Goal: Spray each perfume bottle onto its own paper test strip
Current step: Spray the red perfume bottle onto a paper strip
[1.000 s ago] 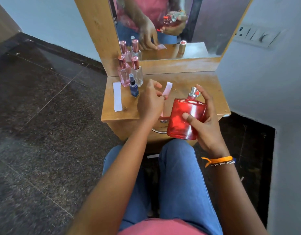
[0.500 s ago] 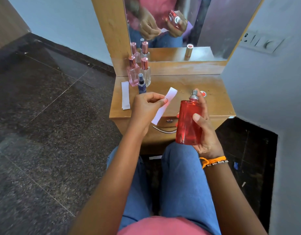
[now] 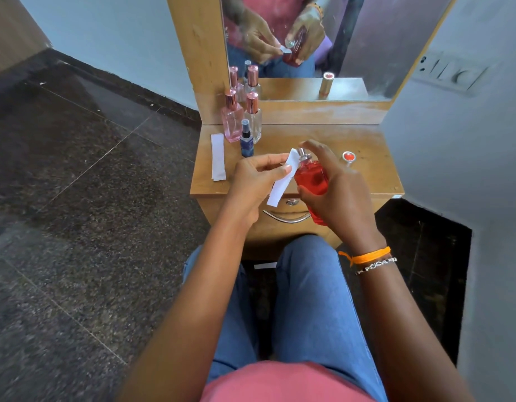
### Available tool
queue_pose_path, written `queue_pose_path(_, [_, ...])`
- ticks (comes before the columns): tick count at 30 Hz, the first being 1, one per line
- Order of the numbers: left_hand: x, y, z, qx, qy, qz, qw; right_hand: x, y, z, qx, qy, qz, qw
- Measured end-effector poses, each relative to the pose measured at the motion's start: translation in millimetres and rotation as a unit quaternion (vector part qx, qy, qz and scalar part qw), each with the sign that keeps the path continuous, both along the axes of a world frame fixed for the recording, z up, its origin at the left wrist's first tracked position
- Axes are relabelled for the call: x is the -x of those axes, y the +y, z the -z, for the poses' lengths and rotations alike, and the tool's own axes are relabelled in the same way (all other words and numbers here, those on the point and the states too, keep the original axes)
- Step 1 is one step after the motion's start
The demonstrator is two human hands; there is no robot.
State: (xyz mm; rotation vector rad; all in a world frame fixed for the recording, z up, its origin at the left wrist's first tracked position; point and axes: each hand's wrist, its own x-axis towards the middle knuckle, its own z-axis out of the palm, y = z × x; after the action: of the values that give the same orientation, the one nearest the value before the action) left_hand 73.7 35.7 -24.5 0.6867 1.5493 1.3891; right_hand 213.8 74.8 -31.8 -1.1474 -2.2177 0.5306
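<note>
Red perfume bottle (image 3: 311, 181) is now tilting in your gripping right hand (image 3: 338, 195) at the counter (image 3: 367, 158) front edge, nozzle newly meeting the paper strip (image 3: 282, 181) your left hand (image 3: 251, 184) is pinching, ready for spraying.

A desk (image 3: 367, 146) stood against a mirror (image 3: 367, 47). At its back left corner two capped bottles (image 3: 232, 118) stood side by side, touching, with a small spray bottle (image 3: 246, 140) just in front of them. Left of these lay loose paper strips (image 3: 218, 156). A bottle cap (image 3: 348, 156) sat on the right half. Above the front edge, the left hand (image 3: 252, 181) held a paper strip (image 3: 281, 181) just left of the perfume bottle (image 3: 311, 178) in the right hand (image 3: 342, 195). A drawer handle (image 3: 285, 217) lay below them.
</note>
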Motion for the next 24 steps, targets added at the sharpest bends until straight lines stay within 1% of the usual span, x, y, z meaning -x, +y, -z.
queue_pose_path(8, [-1.8, 1.5, 0.8, -0.006, -0.019, -0.006, 1.000, 0.5, 2.6, -0.6, -0.002, -0.029, 0.015, 0.999])
queue_pose_path(11, [-1.5, 2.8, 2.4, -0.008, -0.024, -0.009, 1.000, 1.0, 1.0, -2.7, 0.005, -0.021, 0.014, 1.000])
queue_pose_path(13, [-2.2, 4.3, 4.3, -0.005, -0.019, -0.014, 1.000, 1.3, -0.4, -4.4, 0.015, 0.000, 0.017, 1.000])
queue_pose_path(15, [-4.1, 8.8, 7.7, -0.002, 0.007, -0.021, 1.000, 0.3, -1.7, -5.4, 0.029, 0.024, 0.025, 0.999])
queue_pose_path(17, [-6.4, 18.3, 13.5, 0.006, 0.065, -0.034, 0.997, -2.3, -2.2, -5.1, 0.044, 0.042, 0.033, 0.998])
queue_pose_path(19, [-9.5, 30.8, 19.6, 0.016, 0.121, -0.051, 0.991, -6.3, -2.2, -3.4, 0.058, 0.055, 0.039, 0.996])
queue_pose_path(24, [-17.5, 56.7, 26.1, 0.056, 0.207, -0.081, 0.973, -13.0, -2.1, -0.9, 0.069, 0.075, 0.041, 0.994])
